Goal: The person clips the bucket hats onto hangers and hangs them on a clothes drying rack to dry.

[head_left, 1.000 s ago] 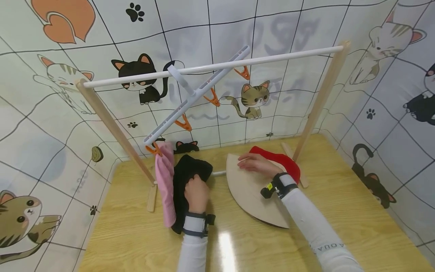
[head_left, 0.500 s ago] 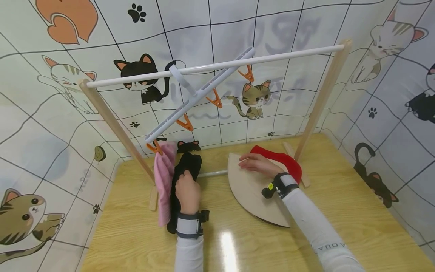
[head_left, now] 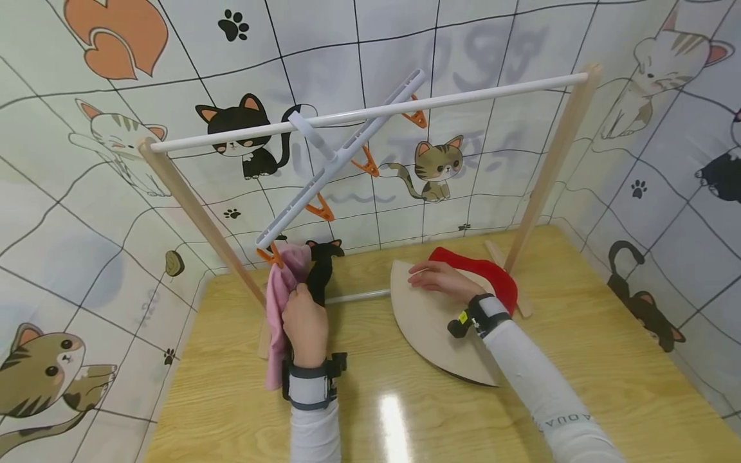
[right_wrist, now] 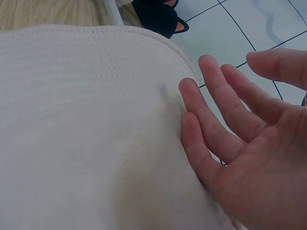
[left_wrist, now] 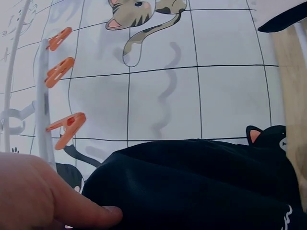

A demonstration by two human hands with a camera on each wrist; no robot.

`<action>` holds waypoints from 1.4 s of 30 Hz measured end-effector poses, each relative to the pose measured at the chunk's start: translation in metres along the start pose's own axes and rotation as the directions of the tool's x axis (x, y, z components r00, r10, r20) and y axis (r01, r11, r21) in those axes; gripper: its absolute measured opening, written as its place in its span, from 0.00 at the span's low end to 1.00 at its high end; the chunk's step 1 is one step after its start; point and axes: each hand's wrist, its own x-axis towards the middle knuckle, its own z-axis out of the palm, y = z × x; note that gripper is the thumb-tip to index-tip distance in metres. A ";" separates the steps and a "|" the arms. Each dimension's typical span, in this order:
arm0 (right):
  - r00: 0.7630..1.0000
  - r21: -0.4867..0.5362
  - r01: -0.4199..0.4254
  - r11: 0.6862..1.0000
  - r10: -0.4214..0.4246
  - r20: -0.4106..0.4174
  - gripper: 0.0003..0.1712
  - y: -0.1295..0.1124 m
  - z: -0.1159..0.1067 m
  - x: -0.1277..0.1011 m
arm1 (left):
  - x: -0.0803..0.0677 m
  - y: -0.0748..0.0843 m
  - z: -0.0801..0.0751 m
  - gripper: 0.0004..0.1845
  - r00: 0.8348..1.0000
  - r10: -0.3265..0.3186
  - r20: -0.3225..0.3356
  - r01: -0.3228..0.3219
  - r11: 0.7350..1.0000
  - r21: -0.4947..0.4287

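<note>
My left hand (head_left: 307,325) pinches a folded black cloth (head_left: 320,278), the thumb lying over it in the left wrist view. White lettering marks the cloth's lower right there. Beside it a pink cloth (head_left: 279,292) hangs from the lowest orange clip (head_left: 271,256) of a pale grey hanger (head_left: 332,166), its lower part down by the tabletop. My right hand (head_left: 440,280) lies with loosely extended fingers at the far edge of a flattened cream hat (head_left: 431,334), whose brim (right_wrist: 86,52) shows rows of stitching. A red cloth (head_left: 483,276) peeks out behind the hat.
The hanger hooks over a white rail (head_left: 451,101) between two wooden posts (head_left: 550,173). More orange clips (head_left: 320,208) dangle from it. A white lower bar (head_left: 359,296) runs above the wooden table (head_left: 370,366). A cat-print wall sheet (head_left: 509,38) stands close behind.
My left hand has drawn the black cloth leftward against the pink cloth, folding it narrower and partly hiding it. The hanger's lower end has shifted slightly right. My right hand stays at the hat.
</note>
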 end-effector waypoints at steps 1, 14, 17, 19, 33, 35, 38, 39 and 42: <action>1.000 -0.005 0.000 1.000 0.000 0.001 0.22 -0.001 0.000 0.000 | 0.000 0.000 -0.001 0.02 1.000 0.012 -0.013 -0.012 1.000 -0.002; 1.000 -0.033 -0.002 0.999 0.003 0.031 0.22 -0.010 0.003 0.006 | 0.003 0.011 -0.012 0.04 0.999 0.007 -0.040 -0.009 1.000 -0.026; 0.999 -0.034 -0.003 0.999 0.004 0.037 0.22 -0.008 0.003 0.006 | 0.004 0.014 -0.016 0.05 0.999 0.007 -0.031 -0.008 0.999 -0.046; 0.999 -0.035 -0.007 0.999 0.008 0.036 0.22 -0.007 0.004 0.006 | 0.005 0.015 -0.018 0.06 0.999 0.020 -0.034 -0.023 0.998 -0.060; 1.000 -0.045 -0.017 0.999 0.018 0.023 0.23 -0.006 0.006 0.005 | 0.007 0.016 -0.017 0.04 0.990 0.121 -0.071 -0.130 0.981 -0.140; 1.000 -0.055 -0.018 0.998 0.020 0.023 0.23 -0.007 0.006 0.005 | 0.007 0.017 -0.016 0.05 0.990 0.120 -0.070 -0.130 0.978 -0.164; 1.000 -0.074 -0.019 0.997 0.021 0.023 0.23 -0.010 0.006 0.005 | 0.006 0.019 -0.015 0.05 0.992 0.111 -0.065 -0.122 0.973 -0.195; 0.999 -0.080 -0.020 0.997 0.022 0.023 0.22 -0.012 0.007 0.006 | 0.006 0.019 -0.014 0.06 0.992 0.109 -0.067 -0.121 0.972 -0.200; 0.999 -0.091 0.011 0.996 -0.007 0.043 0.23 -0.021 0.010 0.012 | 0.006 0.021 -0.013 0.05 0.992 0.103 -0.070 -0.116 0.970 -0.214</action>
